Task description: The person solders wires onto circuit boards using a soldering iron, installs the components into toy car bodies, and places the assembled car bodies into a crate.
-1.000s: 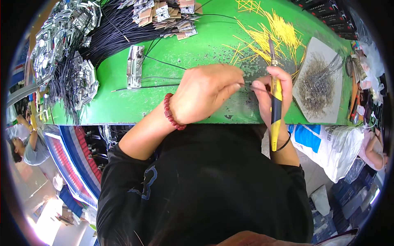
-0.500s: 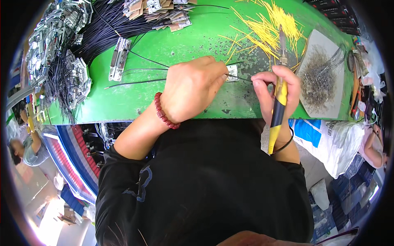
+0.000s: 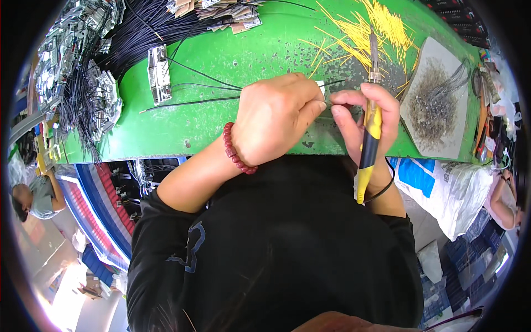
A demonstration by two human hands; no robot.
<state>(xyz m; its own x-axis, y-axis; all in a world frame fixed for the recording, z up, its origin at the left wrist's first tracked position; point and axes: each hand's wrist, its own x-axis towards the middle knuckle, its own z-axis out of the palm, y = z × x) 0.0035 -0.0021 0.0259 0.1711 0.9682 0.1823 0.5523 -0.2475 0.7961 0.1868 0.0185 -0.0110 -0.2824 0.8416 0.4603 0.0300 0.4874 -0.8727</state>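
My left hand (image 3: 276,119), with a red bead bracelet at its wrist, is closed with fingertips pinched on thin black wires (image 3: 193,102). The wires run left from under it toward a silver metal fitting (image 3: 159,74) lying on the green table. A small white board (image 3: 320,84) peeks out beyond my fingers, mostly hidden. Close by on the right, my right hand (image 3: 381,113) grips a yellow-and-black soldering iron (image 3: 371,138), its tip pointing away from me. The thumb and index finger of that hand reach toward my left fingertips, with a narrow gap between.
Thin yellow tubes (image 3: 354,44) lie scattered at the far right. A pale pad (image 3: 423,135) with grey residue and fine wires is at the right. Black wires (image 3: 144,44), small boards (image 3: 243,25) and piled metal fittings (image 3: 50,83) fill the far left. A white bag (image 3: 448,193) stands below the table edge.
My left hand has shifted right, drawing the wires with it and covering more of the white board. My right hand, with the soldering iron, has moved slightly left. The metal fitting has turned a little.
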